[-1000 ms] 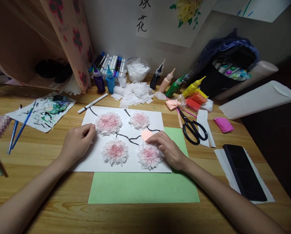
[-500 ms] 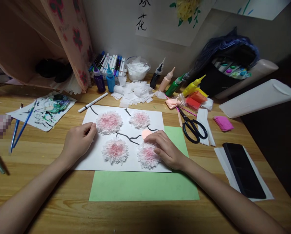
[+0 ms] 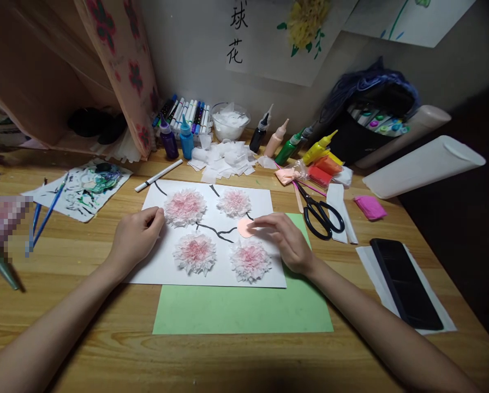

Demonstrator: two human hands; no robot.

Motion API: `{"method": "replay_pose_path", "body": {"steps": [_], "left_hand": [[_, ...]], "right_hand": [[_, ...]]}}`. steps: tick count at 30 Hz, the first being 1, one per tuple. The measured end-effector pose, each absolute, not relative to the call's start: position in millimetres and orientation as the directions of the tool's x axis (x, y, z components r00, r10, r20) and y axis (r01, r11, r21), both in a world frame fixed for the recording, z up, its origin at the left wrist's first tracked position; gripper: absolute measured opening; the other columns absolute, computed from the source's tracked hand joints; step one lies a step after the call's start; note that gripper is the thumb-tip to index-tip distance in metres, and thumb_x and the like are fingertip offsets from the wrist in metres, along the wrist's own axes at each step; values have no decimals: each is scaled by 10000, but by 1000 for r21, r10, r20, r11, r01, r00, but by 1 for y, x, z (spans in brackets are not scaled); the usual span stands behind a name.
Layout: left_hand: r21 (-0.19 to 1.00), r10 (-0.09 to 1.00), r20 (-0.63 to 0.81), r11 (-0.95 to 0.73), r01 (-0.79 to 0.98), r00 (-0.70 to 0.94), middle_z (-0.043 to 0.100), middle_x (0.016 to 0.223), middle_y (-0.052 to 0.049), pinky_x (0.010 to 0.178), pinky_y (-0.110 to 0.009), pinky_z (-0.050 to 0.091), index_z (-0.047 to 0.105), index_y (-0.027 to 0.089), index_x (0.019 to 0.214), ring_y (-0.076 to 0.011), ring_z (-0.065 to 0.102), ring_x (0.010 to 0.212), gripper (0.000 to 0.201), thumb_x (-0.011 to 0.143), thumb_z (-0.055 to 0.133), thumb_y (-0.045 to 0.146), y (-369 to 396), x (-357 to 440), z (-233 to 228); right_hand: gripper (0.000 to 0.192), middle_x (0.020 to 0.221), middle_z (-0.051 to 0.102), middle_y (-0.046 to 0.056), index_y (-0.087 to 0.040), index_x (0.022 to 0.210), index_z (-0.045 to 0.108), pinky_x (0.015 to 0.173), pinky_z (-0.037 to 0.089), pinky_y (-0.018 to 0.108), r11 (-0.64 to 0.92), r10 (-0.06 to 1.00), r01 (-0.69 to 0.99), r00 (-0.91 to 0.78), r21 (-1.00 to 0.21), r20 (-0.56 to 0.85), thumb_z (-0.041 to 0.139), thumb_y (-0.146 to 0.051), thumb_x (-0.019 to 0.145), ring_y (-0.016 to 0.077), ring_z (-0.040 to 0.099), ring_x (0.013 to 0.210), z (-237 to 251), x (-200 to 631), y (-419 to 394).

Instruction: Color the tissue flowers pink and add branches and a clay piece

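Note:
My left hand [image 3: 138, 234] rests on the left edge of a white sheet of paper [image 3: 223, 270], its fingers curled in and nothing visible in them. Stretched out from the right, my right hand [image 3: 287, 240] has its fingertips at a flat peach disc [image 3: 243, 228], which looks like clay. Ruffled pink-and-white paper flowers stand on the sheet: upper left [image 3: 185, 207], upper right [image 3: 233, 202], lower left [image 3: 194, 254] and lower right [image 3: 250, 261]. Black branch lines [image 3: 212, 229] run between them. Green paper [image 3: 244, 311] lies partly under the white sheet.
Behind the sheet are white paper scraps [image 3: 224, 158], a glass bowl [image 3: 230, 125], a marker [image 3: 158, 176] and several paint bottles [image 3: 289, 147]. Black scissors [image 3: 322, 215], a pink packet [image 3: 370, 208] and a phone [image 3: 406, 284] lie right. A paint-smeared sheet [image 3: 81, 191] and brushes [image 3: 48, 213] lie left.
My right hand has shifted up and right off the lower-right flower, and its fingers have straightened over the peach disc. My left hand stays in place; the view has tilted slightly.

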State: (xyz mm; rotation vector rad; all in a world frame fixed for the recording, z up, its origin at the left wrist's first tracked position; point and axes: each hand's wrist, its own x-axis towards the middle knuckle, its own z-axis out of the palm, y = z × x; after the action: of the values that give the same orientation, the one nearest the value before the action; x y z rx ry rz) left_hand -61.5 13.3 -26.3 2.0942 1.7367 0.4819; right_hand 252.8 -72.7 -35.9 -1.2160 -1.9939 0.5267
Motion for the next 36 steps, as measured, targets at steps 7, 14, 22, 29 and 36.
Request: {"method": "replay_pose_path", "body": {"steps": [7, 14, 22, 29, 36], "left_hand": [[504, 983, 16, -166, 848, 183, 489, 471, 21, 546, -267, 266, 398, 189, 532, -112, 449, 488, 396, 868, 351, 392, 13, -63, -26], [506, 980, 12, -177, 844, 199, 493, 478, 19, 554, -267, 272, 415, 190, 538, -115, 452, 496, 398, 873, 345, 395, 13, -64, -25], [496, 981, 24, -179, 850, 192, 472, 483, 17, 551, -269, 251, 389, 193, 534, -128, 447, 508, 394, 871, 345, 392, 13, -63, -25], [491, 980, 39, -188, 850, 195, 480, 509, 12, 550, -268, 241, 398, 194, 542, -135, 463, 520, 377, 863, 348, 385, 13, -63, -26], [495, 981, 35, -182, 850, 190, 466, 505, 19, 547, -269, 242, 385, 196, 548, -136, 455, 513, 382, 869, 341, 399, 13, -63, -25]], "right_hand": [[387, 1000, 703, 60, -190, 1153, 619, 875, 418, 405, 728, 665, 622, -539, -289, 517, 311, -299, 946, 220, 586, 1060, -39, 274, -66], [395, 1073, 698, 70, -166, 1197, 589, 956, 395, 397, 751, 638, 618, -587, -234, 498, 318, -285, 936, 202, 567, 1116, -39, 270, -66], [413, 1027, 703, 70, -180, 1250, 550, 880, 434, 380, 768, 616, 608, -612, -203, 496, 304, -282, 934, 206, 586, 1069, -39, 270, -67], [418, 1187, 628, 132, -169, 1242, 548, 959, 408, 436, 676, 728, 690, -566, -261, 387, 305, -340, 949, 230, 545, 1151, -41, 269, -65], [414, 1254, 603, 82, -213, 1307, 470, 1059, 323, 488, 610, 789, 721, -515, -327, 335, 295, -346, 957, 224, 478, 1235, -40, 266, -65]]}}
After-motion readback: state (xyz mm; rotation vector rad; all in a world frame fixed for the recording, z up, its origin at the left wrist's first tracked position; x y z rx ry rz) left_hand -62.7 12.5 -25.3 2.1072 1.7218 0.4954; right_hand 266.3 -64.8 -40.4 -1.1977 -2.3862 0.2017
